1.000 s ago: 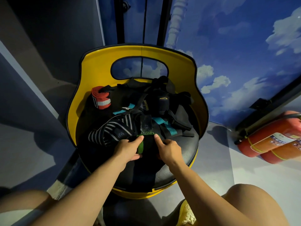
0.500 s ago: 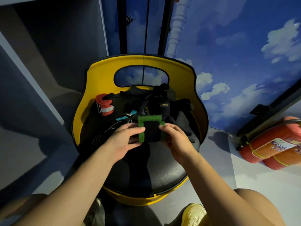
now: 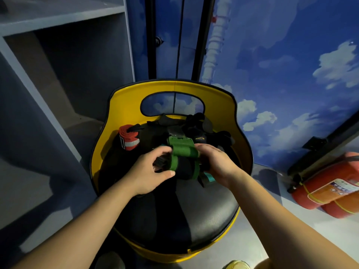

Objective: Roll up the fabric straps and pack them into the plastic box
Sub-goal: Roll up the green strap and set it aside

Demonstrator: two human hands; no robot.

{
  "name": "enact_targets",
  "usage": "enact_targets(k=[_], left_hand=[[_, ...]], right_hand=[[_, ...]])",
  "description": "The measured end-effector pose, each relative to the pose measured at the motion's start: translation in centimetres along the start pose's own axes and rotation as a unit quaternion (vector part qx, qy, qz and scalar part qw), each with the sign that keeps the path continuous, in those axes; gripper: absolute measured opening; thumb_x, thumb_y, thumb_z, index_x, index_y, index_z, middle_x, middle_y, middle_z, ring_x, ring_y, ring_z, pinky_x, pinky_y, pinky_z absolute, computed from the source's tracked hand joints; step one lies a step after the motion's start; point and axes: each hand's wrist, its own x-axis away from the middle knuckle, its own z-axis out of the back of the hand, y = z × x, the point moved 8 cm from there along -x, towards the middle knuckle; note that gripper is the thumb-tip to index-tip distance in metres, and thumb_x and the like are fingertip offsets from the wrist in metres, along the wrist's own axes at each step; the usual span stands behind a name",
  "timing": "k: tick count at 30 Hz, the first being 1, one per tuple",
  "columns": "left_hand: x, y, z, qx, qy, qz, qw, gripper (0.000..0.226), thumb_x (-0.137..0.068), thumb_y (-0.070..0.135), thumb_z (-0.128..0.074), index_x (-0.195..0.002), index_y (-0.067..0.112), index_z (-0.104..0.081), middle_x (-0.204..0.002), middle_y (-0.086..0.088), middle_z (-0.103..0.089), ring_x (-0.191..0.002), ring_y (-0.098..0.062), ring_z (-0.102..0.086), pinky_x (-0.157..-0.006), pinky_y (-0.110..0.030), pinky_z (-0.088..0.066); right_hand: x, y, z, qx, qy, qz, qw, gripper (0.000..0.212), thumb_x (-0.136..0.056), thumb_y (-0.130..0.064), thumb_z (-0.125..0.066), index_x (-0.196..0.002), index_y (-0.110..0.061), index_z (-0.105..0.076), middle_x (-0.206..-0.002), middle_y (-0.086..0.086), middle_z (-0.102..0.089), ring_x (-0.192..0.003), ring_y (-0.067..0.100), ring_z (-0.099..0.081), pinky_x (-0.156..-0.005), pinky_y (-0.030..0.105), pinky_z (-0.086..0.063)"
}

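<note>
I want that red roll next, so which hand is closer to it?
Left. The left hand is just right of and below the red roll; the right hand is farther right, beyond the green strap.

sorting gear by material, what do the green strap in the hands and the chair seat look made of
Green strap: woven fabric, matte; it folds softly over itself.
Chair seat: black leather or vinyl, probably; smooth, with a slight sheen and fine grain.

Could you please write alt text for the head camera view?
Both hands, left and right, hold a green-edged black strap above a yellow chair piled with dark straps; a rolled red strap lies at the seat's left.
</note>
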Motion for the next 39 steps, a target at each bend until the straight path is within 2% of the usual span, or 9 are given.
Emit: enact_targets(k=[3, 7, 11, 16, 21, 26, 31, 35, 39], left_hand=[[-0.1, -0.1, -0.5, -0.052, -0.011, -0.014, 0.998, 0.062, -0.083, 0.015, -0.082, -0.122, 0.051, -0.051, -0.118, 0.026, -0.059, -0.103, 0.028, -0.051, -0.078, 0.004, -0.04], [-0.2, -0.5, -0.8, -0.069, -0.022, -0.014, 0.997, 0.061, -0.084, 0.016, -0.081, -0.122, 0.053, -0.049, -0.117, 0.032, -0.052, -0.101, 0.033, -0.046, -0.077, 0.006, -0.038], [-0.5, -1.4, -1.4, -0.072, -0.038, -0.003, 0.997, 0.071, -0.084, 0.021, -0.082, -0.135, 0.055, -0.046, -0.134, 0.02, -0.055, -0.118, 0.02, -0.048, -0.082, 0.002, -0.04], [-0.7, -1.8, -2.0, -0.075, -0.046, -0.003, 0.996, 0.079, -0.084, 0.022, -0.081, -0.144, 0.053, -0.04, -0.143, 0.02, -0.05, -0.132, 0.006, -0.045, -0.094, -0.011, -0.039], [-0.5, -1.6, -2.4, -0.091, -0.059, -0.006, 0.994, 0.077, -0.086, 0.024, -0.08, -0.142, 0.057, -0.038, -0.139, 0.032, -0.041, -0.126, 0.013, -0.041, -0.084, -0.001, -0.039], [-0.4, -1.5, -2.6, -0.08, -0.059, 0.005, 0.995, 0.075, -0.087, 0.022, -0.079, -0.144, 0.051, -0.04, -0.132, 0.034, -0.039, -0.119, 0.016, -0.039, -0.081, 0.003, -0.038], [-0.4, -1.5, -2.8, -0.071, -0.069, 0.013, 0.995, 0.075, -0.087, 0.021, -0.078, -0.144, 0.052, -0.039, -0.123, 0.045, -0.034, -0.108, 0.031, -0.036, -0.082, 0.0, -0.039], [-0.5, -1.7, -3.3, -0.051, -0.08, 0.024, 0.995, 0.074, -0.087, 0.021, -0.078, -0.143, 0.052, -0.041, -0.127, 0.04, -0.04, -0.106, 0.034, -0.038, -0.086, -0.004, -0.038], [-0.7, -2.1, -3.2, -0.032, -0.071, 0.037, 0.996, 0.073, -0.086, 0.023, -0.079, -0.145, 0.047, -0.043, -0.134, 0.025, -0.043, -0.115, 0.022, -0.039, -0.09, -0.01, -0.037]], right_hand=[[-0.5, 0.3, 0.3, -0.004, 0.039, 0.007, 0.999, 0.017, -0.093, -0.034, -0.068, -0.106, -0.025, -0.075, -0.11, 0.001, -0.076, -0.098, 0.019, -0.07, -0.079, 0.035, -0.052], [-1.1, -0.2, -0.3, -0.036, 0.029, 0.057, 0.997, 0.024, -0.097, -0.018, -0.065, -0.121, -0.019, -0.07, -0.114, 0.008, -0.074, -0.101, 0.021, -0.072, -0.09, 0.038, -0.056], [-1.3, -1.1, -0.1, 0.005, 0.043, 0.115, 0.992, 0.029, -0.098, -0.011, -0.063, -0.125, -0.019, -0.068, -0.108, 0.01, -0.072, -0.1, 0.023, -0.07, -0.092, 0.039, -0.056], [-1.4, -0.9, 0.6, 0.025, 0.093, 0.118, 0.988, 0.035, -0.094, -0.025, -0.071, -0.128, -0.023, -0.063, -0.113, 0.007, -0.071, -0.102, 0.019, -0.071, -0.091, 0.04, -0.059], [-1.2, -1.6, 1.5, 0.05, 0.136, 0.147, 0.978, 0.018, -0.092, -0.032, -0.073, -0.11, -0.03, -0.069, -0.101, -0.001, -0.073, -0.097, 0.019, -0.071, -0.09, 0.046, -0.058], [-0.5, -2.8, 2.3, 0.057, 0.182, 0.199, 0.961, 0.008, -0.094, -0.023, -0.072, -0.099, -0.02, -0.067, -0.086, -0.005, -0.067, -0.075, 0.004, -0.061, -0.071, 0.027, -0.049], [-0.1, -3.6, 2.8, 0.124, 0.214, 0.229, 0.941, 0.007, -0.094, -0.022, -0.071, -0.095, -0.026, -0.065, -0.089, -0.003, -0.068, -0.081, 0.012, -0.065, -0.071, 0.028, -0.052], [0.9, -4.7, 2.1, 0.207, 0.237, 0.29, 0.904, 0.007, -0.094, -0.016, -0.07, -0.095, -0.018, -0.063, -0.1, 0.001, -0.057, -0.083, 0.008, -0.058, -0.067, 0.008, -0.042], [0.6, -4.1, 1.6, 0.182, 0.194, 0.261, 0.928, 0.007, -0.099, -0.02, -0.062, -0.096, -0.022, -0.056, -0.084, -0.006, -0.058, -0.07, 0.001, -0.051, -0.064, 0.016, -0.042]])
